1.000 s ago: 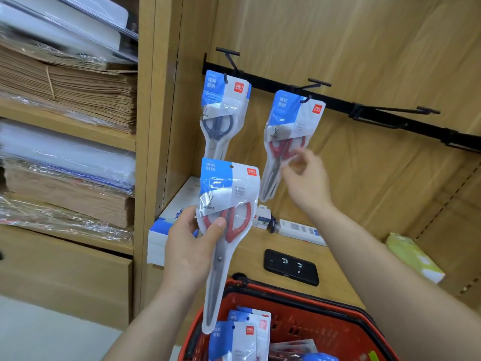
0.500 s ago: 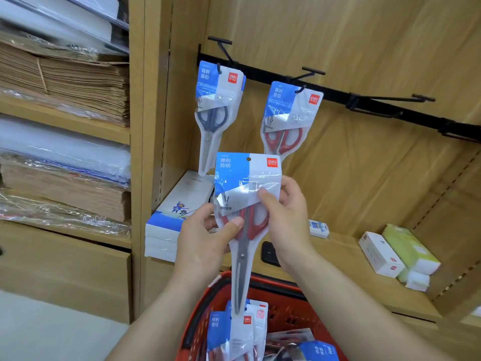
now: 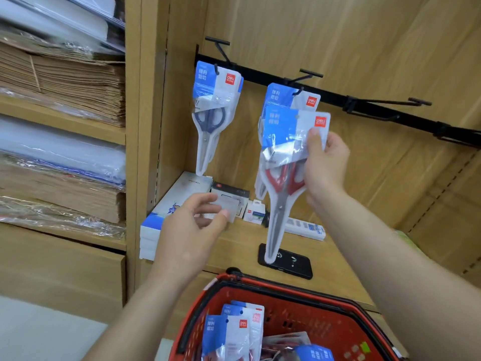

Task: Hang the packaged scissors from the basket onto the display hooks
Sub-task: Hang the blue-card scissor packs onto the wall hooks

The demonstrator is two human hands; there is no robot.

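A: Right hand (image 3: 325, 162)?
B: Thumb and fingers pinch the red-handled scissors pack (image 3: 283, 136) at the card's right edge
A: Where's the pack?
B: In the air, overlapping another red pack (image 3: 294, 99) hung on the second hook (image 3: 307, 75); not threaded on it; tip over a black phone (image 3: 294, 264)
A: Left hand (image 3: 192, 227)?
B: Loose, fingers relaxed, holding nothing, over the shelf (image 3: 244, 246)
A: Rest?
B: Blue-handled pack (image 3: 210, 113) on the first hook (image 3: 221, 52); more packs (image 3: 234, 332) in the red basket (image 3: 325, 308)
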